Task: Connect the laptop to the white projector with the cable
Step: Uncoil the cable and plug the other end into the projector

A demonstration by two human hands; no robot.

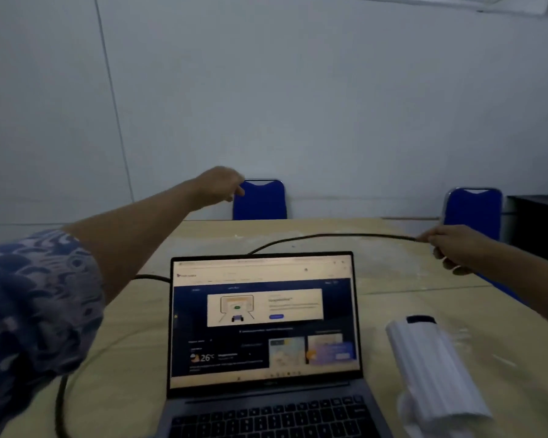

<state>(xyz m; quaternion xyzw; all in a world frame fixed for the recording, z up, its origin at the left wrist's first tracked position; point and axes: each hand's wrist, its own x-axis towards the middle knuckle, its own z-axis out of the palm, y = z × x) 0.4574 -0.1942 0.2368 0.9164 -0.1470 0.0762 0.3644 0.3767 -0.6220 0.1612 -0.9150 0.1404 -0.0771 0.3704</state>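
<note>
An open laptop (263,327) with a lit screen stands on the wooden table (393,273) in front of me. A white ribbed projector (437,371) lies to its right, tilted. A black cable (329,237) arcs behind the laptop screen and also runs along the table at the left. My right hand (456,248) grips the cable's far right part above the table. My left hand (219,184) is stretched far forward over the table, fingers curled downward, with nothing visible in it.
Two blue chairs (260,200) (472,213) stand at the table's far edge against a pale wall. A dark cabinet (538,222) sits at the far right. The cable loops near the table's front left edge (60,399).
</note>
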